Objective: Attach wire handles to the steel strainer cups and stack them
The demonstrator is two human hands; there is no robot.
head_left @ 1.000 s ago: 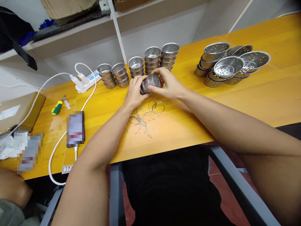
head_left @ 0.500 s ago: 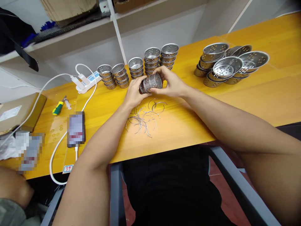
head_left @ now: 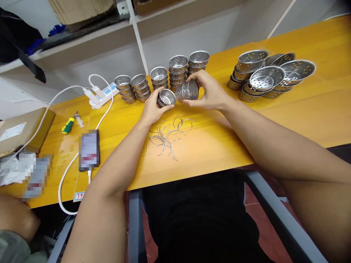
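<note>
My left hand (head_left: 153, 106) is closed around a small perforated metal cup (head_left: 167, 97), its open mouth turned up and toward me; at least one more rim shows under it. Just to the right, my right hand (head_left: 206, 91) grips another perforated metal cup (head_left: 187, 91), tilted on its side, with a wire ring around its wall. The two cups are close to each other but apart. Below the hands, a loose heap of thin curved metal wires (head_left: 164, 138) lies on the yellow table (head_left: 208, 146).
Behind my hands stand several stacks of metal cups (head_left: 159, 75). More cups (head_left: 265, 78) are grouped on the right. A power strip (head_left: 102, 96), a phone (head_left: 89, 150), a screwdriver (head_left: 68, 125) and a cardboard box (head_left: 24, 128) lie left. Another person's arm (head_left: 16, 215) is at lower left.
The cups that were nested together between my hands are now separated. My right hand has moved right with its cup, while the left hand's cup has turned mouth-up.
</note>
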